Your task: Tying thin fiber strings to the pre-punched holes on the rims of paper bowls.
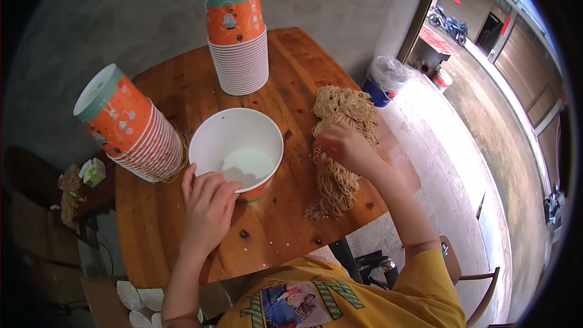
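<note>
A wide white-lined paper bucket (234,140) with an orange outside stands open-mouthed on the wooden table in front of me. My left hand (209,200) grips its near left rim, the fingers bent over the edge. To the right lies a long heap of thin tan cords (337,188). My right hand (347,149) is on the middle of this heap with its fingers curled into the strands; the fingertips are partly hidden. Nested orange-and-green paper buckets (124,124) form a stack at the left, with tan cords hanging round its lower rims. Farther back, another upside-down stack (238,39) stands upright.
The wooden table (267,231) has small white bits near its front edge. A blue bucket with a plastic bag (384,82) stands on the floor by the doorway. More cords (71,197) and a tissue pack (93,172) lie at the far left. A chair (483,294) is at lower right.
</note>
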`<action>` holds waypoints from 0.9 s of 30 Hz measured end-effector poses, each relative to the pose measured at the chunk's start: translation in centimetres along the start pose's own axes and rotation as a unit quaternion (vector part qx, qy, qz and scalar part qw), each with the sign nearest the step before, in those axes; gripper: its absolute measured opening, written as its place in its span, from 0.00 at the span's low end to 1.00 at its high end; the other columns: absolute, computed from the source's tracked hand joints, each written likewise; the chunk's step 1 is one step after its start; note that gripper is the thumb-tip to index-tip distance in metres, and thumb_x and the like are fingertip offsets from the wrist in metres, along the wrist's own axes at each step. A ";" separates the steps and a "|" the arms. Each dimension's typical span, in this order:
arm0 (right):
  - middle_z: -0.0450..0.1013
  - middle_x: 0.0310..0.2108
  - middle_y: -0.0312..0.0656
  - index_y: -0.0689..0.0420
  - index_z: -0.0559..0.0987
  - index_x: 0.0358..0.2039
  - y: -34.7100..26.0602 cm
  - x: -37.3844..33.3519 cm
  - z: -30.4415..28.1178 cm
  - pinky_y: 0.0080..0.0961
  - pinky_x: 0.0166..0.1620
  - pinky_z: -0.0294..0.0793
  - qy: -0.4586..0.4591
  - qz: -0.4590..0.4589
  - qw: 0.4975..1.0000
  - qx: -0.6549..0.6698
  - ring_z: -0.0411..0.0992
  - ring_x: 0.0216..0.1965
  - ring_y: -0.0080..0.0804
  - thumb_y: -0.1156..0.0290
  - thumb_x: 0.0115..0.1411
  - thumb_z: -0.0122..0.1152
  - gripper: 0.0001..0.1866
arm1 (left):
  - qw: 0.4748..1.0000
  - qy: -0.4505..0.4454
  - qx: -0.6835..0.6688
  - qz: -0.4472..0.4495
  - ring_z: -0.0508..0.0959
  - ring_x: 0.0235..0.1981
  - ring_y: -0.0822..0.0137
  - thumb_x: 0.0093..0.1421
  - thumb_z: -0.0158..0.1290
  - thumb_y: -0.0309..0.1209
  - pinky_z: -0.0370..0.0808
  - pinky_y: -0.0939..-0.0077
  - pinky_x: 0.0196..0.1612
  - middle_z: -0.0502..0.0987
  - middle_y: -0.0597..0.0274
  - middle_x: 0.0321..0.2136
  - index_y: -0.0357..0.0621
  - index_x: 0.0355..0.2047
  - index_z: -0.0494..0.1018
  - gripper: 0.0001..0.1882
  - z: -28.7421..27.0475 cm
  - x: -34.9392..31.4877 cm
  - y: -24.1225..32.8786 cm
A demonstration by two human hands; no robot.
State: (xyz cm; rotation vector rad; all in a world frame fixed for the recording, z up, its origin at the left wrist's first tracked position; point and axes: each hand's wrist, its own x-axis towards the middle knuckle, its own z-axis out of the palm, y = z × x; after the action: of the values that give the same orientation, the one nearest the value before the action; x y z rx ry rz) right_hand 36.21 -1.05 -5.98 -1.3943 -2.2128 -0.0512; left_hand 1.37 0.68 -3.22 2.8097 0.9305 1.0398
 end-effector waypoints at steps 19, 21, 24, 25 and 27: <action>0.68 0.37 0.38 0.53 0.76 0.28 0.1 1.3 1.1 0.32 0.44 0.68 -0.019 -0.084 0.994 0.066 0.64 0.41 0.41 0.76 0.46 0.63 0.07 | 0.999 0.051 0.014 -0.010 0.72 0.51 0.51 0.54 0.58 0.23 0.62 0.48 0.59 0.72 0.57 0.42 0.45 0.46 0.73 0.17 -0.7 -0.5 3.5; 0.69 0.40 0.38 0.54 0.77 0.32 -2.0 1.3 -0.3 0.34 0.50 0.65 -0.024 -0.010 0.994 0.103 0.64 0.45 0.39 0.77 0.51 0.62 0.07 | 0.990 0.116 -0.082 -0.018 0.73 0.50 0.49 0.53 0.56 0.19 0.70 0.56 0.54 0.72 0.53 0.43 0.42 0.45 0.73 0.17 -0.2 -1.1 4.3; 0.69 0.40 0.37 0.53 0.77 0.32 -6.4 1.3 -1.8 0.35 0.51 0.62 0.020 -0.021 0.992 0.123 0.64 0.45 0.38 0.76 0.51 0.63 0.08 | 0.967 0.150 -0.204 0.009 0.73 0.48 0.48 0.55 0.54 0.18 0.73 0.57 0.51 0.71 0.48 0.47 0.37 0.51 0.67 0.21 1.0 -0.3 6.8; 0.69 0.40 0.37 0.53 0.77 0.33 -7.7 1.4 -2.4 0.35 0.51 0.61 0.017 -0.064 0.989 0.136 0.65 0.44 0.37 0.75 0.52 0.64 0.08 | 0.953 0.131 -0.271 -0.037 0.73 0.48 0.50 0.57 0.55 0.21 0.72 0.59 0.52 0.70 0.47 0.49 0.36 0.54 0.64 0.23 1.7 -0.2 7.8; 0.70 0.39 0.36 0.52 0.77 0.33 -10.8 1.4 -3.4 0.35 0.50 0.61 0.012 -0.052 0.980 0.194 0.66 0.43 0.36 0.74 0.52 0.64 0.07 | 0.898 0.142 -0.398 -0.124 0.73 0.49 0.54 0.59 0.56 0.24 0.71 0.63 0.52 0.70 0.47 0.49 0.36 0.53 0.64 0.22 3.2 0.2 9.5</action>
State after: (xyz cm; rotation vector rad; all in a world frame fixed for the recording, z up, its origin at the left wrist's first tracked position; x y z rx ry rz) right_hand 27.93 -5.99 0.17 -1.0588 -2.1289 0.3096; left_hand 8.48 -6.43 -3.68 1.8566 0.6356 1.4011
